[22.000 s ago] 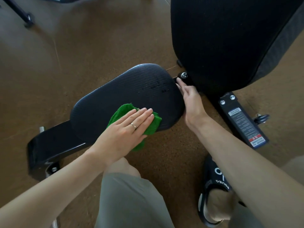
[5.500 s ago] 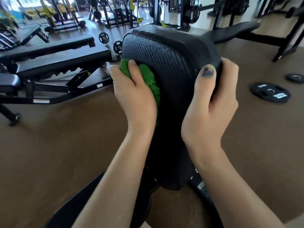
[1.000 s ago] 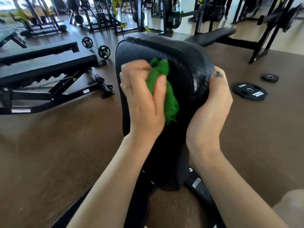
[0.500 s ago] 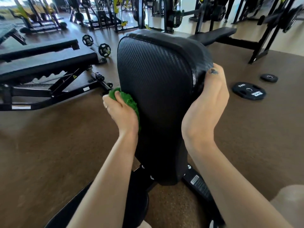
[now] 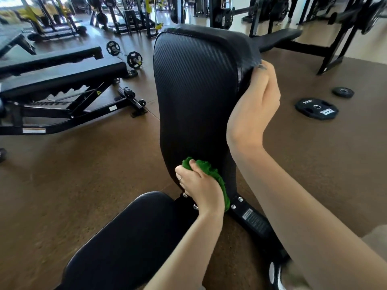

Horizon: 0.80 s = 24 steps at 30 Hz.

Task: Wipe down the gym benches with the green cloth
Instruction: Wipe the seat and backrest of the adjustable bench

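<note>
Wiping of the upright back pad (image 5: 196, 97) in hand, stroke now at its lower end. Seat pad (image 5: 134, 237) at 6 o'clock of it, just beside the hinge. Right hand (image 5: 254, 101) at 3 o'clock, curled around the pad's edge to steady it. Left hand (image 5: 199, 185) closed on the bunched green cloth (image 5: 211, 170), pressed to the bottom of the pad. Next, probably: bottom edge, then the other benches (image 5: 62, 74) at 9 o'clock.
</note>
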### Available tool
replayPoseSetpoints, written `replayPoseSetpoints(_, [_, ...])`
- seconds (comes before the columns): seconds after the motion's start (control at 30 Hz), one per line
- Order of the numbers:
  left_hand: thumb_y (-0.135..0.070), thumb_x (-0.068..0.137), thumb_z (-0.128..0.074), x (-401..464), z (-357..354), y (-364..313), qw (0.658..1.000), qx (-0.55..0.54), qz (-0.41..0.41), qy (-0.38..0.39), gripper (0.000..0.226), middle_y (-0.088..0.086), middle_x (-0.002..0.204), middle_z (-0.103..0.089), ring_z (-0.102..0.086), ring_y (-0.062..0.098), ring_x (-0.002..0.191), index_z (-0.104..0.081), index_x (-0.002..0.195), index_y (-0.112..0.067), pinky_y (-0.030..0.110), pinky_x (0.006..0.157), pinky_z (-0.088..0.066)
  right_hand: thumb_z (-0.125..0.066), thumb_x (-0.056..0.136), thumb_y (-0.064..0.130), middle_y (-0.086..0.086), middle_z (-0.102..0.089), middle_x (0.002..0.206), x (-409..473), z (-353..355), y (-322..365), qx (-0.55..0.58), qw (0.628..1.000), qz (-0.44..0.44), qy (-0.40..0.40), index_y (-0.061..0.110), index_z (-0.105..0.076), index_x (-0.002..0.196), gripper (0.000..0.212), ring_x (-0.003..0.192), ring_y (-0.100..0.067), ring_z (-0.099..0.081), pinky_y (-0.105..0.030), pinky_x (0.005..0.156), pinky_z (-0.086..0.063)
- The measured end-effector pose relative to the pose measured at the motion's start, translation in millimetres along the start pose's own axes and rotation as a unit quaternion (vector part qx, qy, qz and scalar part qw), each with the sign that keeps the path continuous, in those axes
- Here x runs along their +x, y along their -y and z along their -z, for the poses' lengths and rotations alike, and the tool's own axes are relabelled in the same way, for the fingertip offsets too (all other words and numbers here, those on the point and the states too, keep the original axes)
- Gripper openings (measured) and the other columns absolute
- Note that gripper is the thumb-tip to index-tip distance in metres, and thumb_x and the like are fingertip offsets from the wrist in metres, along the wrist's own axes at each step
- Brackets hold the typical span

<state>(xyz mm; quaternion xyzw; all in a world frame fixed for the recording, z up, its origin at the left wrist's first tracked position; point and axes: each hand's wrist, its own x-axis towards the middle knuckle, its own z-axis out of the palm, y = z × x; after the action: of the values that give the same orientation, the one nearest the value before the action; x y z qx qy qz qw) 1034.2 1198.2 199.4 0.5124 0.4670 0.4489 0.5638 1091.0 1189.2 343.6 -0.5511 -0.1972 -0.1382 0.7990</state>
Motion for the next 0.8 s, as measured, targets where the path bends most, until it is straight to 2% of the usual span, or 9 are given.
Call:
replayPoseSetpoints(0.07, [-0.032,0.110,-0.033,-6,-5,-6,1.000,-0.020,-0.018,0.008,0.022,0.000,0.104,-0.051,-0.054,0.029,0.103,-0.040,0.089,-0.030,0.061,0.099,-0.044,-0.036,0.103,0.020,0.020,-0.045,0.061,-1,1,3,0.001,1.000,0.005,-0.002,0.022,-0.052,0.079,0.029,0.060,0.000,-0.037,-0.025,0.062,-0.033])
replayPoseSetpoints(0.13, [-0.032,0.110,-0.034,-7,-10,-28,0.996,-0.019,-0.084,-0.009,0.023,0.002,0.098,-0.053,-0.055,0.028,0.095,-0.039,0.087,-0.031,0.061,0.094,-0.046,-0.036,0.104,0.020,0.019,-0.045,0.060,0,2,1,0.010,1.000,-0.003,0.003,0.021,-0.053,0.080,0.029,0.059,0.000,-0.037,-0.025,0.061,-0.033])
replayPoseSetpoints(0.27, [-0.036,0.109,-0.033,10,-20,-42,0.976,-0.028,-0.210,-0.049,0.026,0.012,0.087,-0.051,-0.050,0.029,0.077,-0.039,0.085,-0.028,0.058,0.073,-0.046,-0.037,0.104,0.016,0.019,-0.045,0.059,2,5,-1,0.019,1.000,-0.004,0.018,0.018,-0.054,0.082,0.028,0.058,0.000,-0.037,-0.025,0.060,-0.033])
replayPoseSetpoints(0.37, [-0.041,0.110,-0.032,14,-19,-24,0.973,-0.032,-0.226,-0.046,0.028,0.018,0.085,-0.051,-0.050,0.038,0.074,-0.041,0.087,-0.027,0.057,0.067,-0.046,-0.039,0.105,0.015,0.020,-0.047,0.059,4,8,-2,0.032,0.999,-0.002,0.028,0.013,-0.059,0.086,0.028,0.059,0.001,-0.041,-0.022,0.060,-0.034])
replayPoseSetpoints(0.43, [-0.037,0.111,-0.032,11,-16,-8,0.978,-0.008,-0.202,-0.047,0.028,0.020,0.086,-0.053,-0.051,0.036,0.074,-0.042,0.086,-0.028,0.051,0.069,-0.048,-0.040,0.105,0.012,0.023,-0.047,0.057,4,10,-2,0.037,0.999,-0.017,0.034,0.015,-0.057,0.086,0.026,0.058,0.002,-0.042,-0.017,0.061,-0.033])
replayPoseSetpoints(0.5, [-0.032,0.112,-0.032,7,-10,5,0.987,0.011,-0.149,-0.052,0.029,0.017,0.086,-0.054,-0.051,0.027,0.073,-0.043,0.086,-0.024,0.046,0.071,-0.048,-0.042,0.105,0.010,0.026,-0.049,0.057,5,12,-2,0.047,0.998,-0.027,0.039,0.011,-0.062,0.091,0.025,0.058,0.004,-0.045,-0.015,0.061,-0.034])
replayPoseSetpoints(0.6, [-0.038,0.110,-0.034,0,-1,30,0.997,0.054,-0.051,-0.030,0.028,0.017,0.091,-0.058,-0.054,0.023,0.077,-0.045,0.089,-0.022,0.049,0.074,-0.051,-0.044,0.104,0.013,0.027,-0.053,0.061,5,16,-2,0.047,0.997,-0.033,0.057,0.004,-0.069,0.106,0.026,0.062,0.003,-0.050,-0.016,0.063,-0.036])
replayPoseSetpoints(0.7, [-0.032,0.110,-0.039,-10,8,39,0.994,0.106,0.020,0.000,0.024,0.016,0.093,-0.061,-0.058,0.025,0.080,-0.049,0.095,-0.016,0.049,0.076,-0.052,-0.044,0.103,0.020,0.020,-0.062,0.078,5,19,2,0.027,0.995,-0.047,0.083,0.013,-0.067,0.112,0.025,0.074,-0.001,-0.056,-0.022,0.070,-0.043])
replayPoseSetpoints(0.8, [-0.027,0.107,-0.046,-23,8,30,0.980,0.143,0.142,0.003,0.015,0.012,0.099,-0.065,-0.065,0.029,0.090,-0.053,0.101,-0.015,0.056,0.087,-0.056,-0.040,0.102,0.026,0.010,-0.066,0.091,6,25,9,0.007,0.990,-0.069,0.124,0.020,-0.061,0.115,0.026,0.079,-0.009,-0.060,-0.029,0.072,-0.047])
